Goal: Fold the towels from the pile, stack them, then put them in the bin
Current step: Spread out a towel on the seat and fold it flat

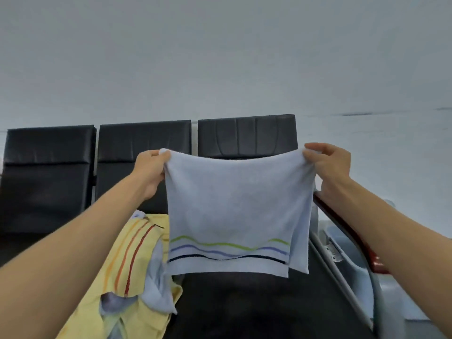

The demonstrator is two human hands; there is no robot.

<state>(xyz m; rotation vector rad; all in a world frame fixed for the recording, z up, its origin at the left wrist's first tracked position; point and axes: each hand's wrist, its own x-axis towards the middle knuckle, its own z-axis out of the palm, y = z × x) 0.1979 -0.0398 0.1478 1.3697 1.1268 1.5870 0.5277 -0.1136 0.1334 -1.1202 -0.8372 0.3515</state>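
The pale blue towel (234, 211) hangs doubled in mid-air. The left hand (151, 170) pinches its top corner at 10 o'clock and the right hand (330, 165) pinches the one at 2. Its bottom edge hangs clear of the black seat (244, 302). The towel pile (137, 265) lies at 7 o'clock, the grey bin (378, 302) at 4.

A plain pale grey wall (220, 57) fills the upper half, evenly lit, with a faint dark streak (354, 114) at the right. Below it stands a row of three black padded seat backs (144, 143), creased and slightly glossy. A dark seat cushion (244, 302) lies in front, with a reddish-brown armrest (342, 228) along its right side.
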